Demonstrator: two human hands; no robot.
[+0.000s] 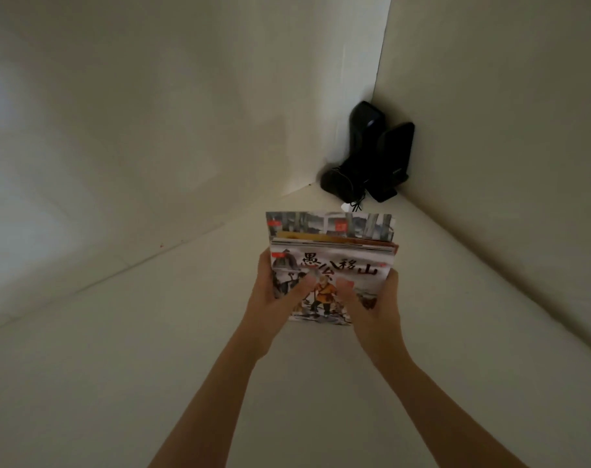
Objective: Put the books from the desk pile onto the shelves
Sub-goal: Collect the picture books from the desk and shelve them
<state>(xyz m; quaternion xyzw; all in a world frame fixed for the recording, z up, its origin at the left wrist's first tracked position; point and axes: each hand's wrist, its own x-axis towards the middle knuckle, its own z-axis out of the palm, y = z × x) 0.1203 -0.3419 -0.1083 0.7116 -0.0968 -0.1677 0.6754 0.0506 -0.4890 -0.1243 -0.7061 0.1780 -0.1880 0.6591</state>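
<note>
We hold a stack of thin picture books (332, 261) in both hands, just below frame centre, above the pale shelf surface (135, 349). Our left hand (277, 292) grips the stack's 9 o'clock edge, thumb curled onto the front cover. Our right hand (371, 295) grips the 3 o'clock edge, thumb likewise on the cover. The front cover carries large black characters and a painted figure. Taller books rise behind it. At 1 o'clock from the stack, two black speakers (375, 153) stand in the corner, cable trailing toward the books.
</note>
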